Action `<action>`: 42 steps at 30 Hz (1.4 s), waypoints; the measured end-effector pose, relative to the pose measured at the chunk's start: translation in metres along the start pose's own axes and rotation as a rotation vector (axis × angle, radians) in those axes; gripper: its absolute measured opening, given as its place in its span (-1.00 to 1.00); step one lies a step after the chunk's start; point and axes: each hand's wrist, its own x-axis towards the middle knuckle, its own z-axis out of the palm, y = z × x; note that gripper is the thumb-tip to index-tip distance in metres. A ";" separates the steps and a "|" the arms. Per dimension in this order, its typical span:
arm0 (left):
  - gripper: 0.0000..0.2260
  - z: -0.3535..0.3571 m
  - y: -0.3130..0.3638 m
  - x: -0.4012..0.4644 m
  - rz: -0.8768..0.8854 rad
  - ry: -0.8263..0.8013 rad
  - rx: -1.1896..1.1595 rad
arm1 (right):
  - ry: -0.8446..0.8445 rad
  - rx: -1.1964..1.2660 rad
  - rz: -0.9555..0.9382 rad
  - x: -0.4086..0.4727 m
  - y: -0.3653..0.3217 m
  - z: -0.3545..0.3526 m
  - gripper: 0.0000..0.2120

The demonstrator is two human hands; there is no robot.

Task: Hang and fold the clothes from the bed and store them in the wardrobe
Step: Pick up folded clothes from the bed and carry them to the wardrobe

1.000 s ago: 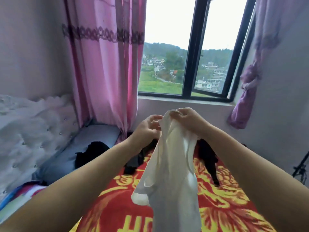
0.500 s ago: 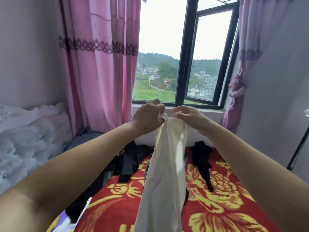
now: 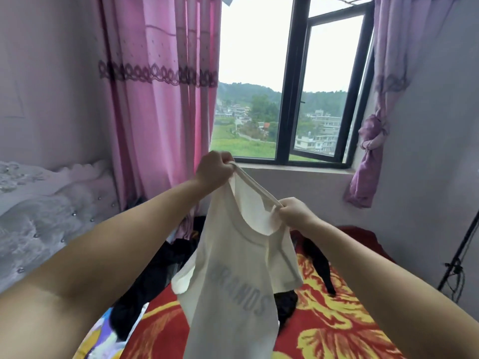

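The white T-shirt hangs in the air in front of me, above the bed, held up by its neckline. My left hand is curled tight around one end of the collar, raised higher and closer to the window; my right hand pinches the other end, lower and nearer to me, so the neck band stretches taut in a slanted line between them. The shirt's body drops straight down from there, a short sleeve sticking out on each side, and grey lettering shows faintly through the fabric, reversed, so I cannot read it for certain.

Under the shirt lies the red blanket with its big yellow flower pattern, spread over the bed. Dark clothes are heaped on it to the left of the shirt, and another black garment trails along the blanket on the right. A patch of brightly patterned cloth peeks out at the lower left.

Beyond that, the tufted pale headboard sits to my left, the pink curtain hangs beside the black-framed window, and a knotted purple curtain hangs on the right. A black stand leans near the right wall.
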 end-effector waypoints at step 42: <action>-0.79 0.021 0.035 -0.039 -0.725 -0.373 -1.024 | -0.152 0.090 -0.296 -0.026 -0.072 -0.014 -0.51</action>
